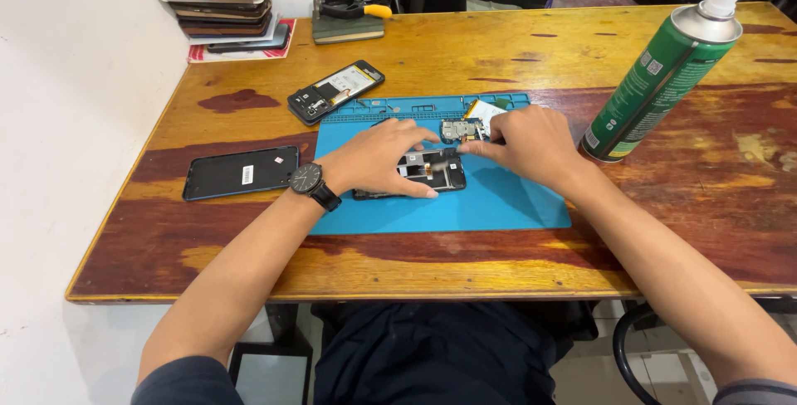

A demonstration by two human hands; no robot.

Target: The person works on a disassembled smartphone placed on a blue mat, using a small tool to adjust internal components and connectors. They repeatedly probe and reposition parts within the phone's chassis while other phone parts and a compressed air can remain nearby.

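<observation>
Fingers (415,135) of the left hand (378,158) spread flat over an opened phone (432,174) on the blue mat (498,202), pressing it down, while the right hand (531,146) pinches a thin tool (444,163) whose tip rests on the phone's frame. A circuit board (462,130) lies just behind on the mat; a green spray can (660,73) stands to the right, another phone (334,90) and a dark panel (241,173) lie to the left on the table (498,48)
</observation>
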